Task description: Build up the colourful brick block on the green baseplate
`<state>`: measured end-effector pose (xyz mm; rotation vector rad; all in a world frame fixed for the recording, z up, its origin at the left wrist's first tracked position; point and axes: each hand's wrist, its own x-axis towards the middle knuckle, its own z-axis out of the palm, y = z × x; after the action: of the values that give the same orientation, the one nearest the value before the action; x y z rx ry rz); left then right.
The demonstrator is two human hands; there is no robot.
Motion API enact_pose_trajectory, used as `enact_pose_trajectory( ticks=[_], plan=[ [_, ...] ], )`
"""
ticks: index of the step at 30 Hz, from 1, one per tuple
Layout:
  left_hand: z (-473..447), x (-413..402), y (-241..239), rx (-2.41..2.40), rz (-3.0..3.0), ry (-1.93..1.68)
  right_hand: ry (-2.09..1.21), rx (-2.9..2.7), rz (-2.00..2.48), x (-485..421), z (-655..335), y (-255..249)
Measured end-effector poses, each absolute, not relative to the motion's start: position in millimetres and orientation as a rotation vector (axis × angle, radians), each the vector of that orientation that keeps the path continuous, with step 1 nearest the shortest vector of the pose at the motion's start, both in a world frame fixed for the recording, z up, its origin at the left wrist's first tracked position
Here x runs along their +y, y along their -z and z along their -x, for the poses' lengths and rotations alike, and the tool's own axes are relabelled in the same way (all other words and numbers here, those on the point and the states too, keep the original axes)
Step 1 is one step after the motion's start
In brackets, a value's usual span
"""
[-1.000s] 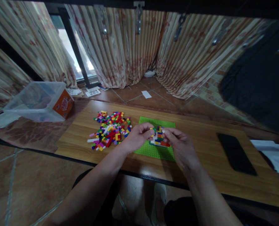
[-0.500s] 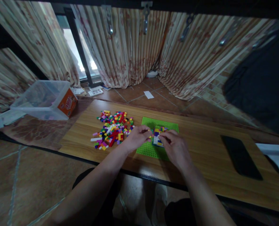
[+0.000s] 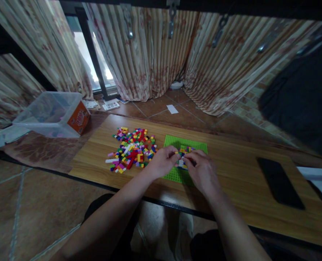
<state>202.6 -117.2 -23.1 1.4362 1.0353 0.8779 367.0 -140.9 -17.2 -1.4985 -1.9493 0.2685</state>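
Note:
A green studded baseplate (image 3: 172, 140) lies on the wooden table, with a small block of multicoloured toy bricks (image 3: 187, 149) built up on it. Both hands meet over this build and cover part of it. My left hand (image 3: 164, 159) is at its left side, thumb and fingers pinched together; whatever they hold is too small to make out. From the right, my right hand (image 3: 203, 166) reaches in with its fingertips closed on the build's white part, and what lies between them is hidden.
Loose toy bricks (image 3: 132, 148) lie spread left of the baseplate. A clear plastic bin (image 3: 49, 127) with an orange label stands beyond the table's left end. A black flat slab (image 3: 279, 183) rests on the right of the wooden table (image 3: 237, 174). Striped curtains (image 3: 150, 54) hang behind.
My left hand has moved right, closer to my right hand, over the brick build. My right hand has hardly moved.

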Motion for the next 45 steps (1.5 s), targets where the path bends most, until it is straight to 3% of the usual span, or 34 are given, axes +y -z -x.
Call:
enact_pose_trajectory(
  ticks=[11, 20, 45],
  plan=[
    [-203.1, -120.7, 16.8, 1.133, -1.634, -0.887, -0.268, -1.953, 1.520, -141.4, -363.5, 17.9],
    [-203.9, -121.1, 19.6, 1.129, -1.607, -0.876, -0.457, -1.677, 1.588, -140.0, -372.3, 13.2],
    [-203.5, -123.0, 18.9, 1.144, -1.659, -0.896, -0.454, -1.638, 1.639, -132.6, -362.5, 17.6]
  ],
)
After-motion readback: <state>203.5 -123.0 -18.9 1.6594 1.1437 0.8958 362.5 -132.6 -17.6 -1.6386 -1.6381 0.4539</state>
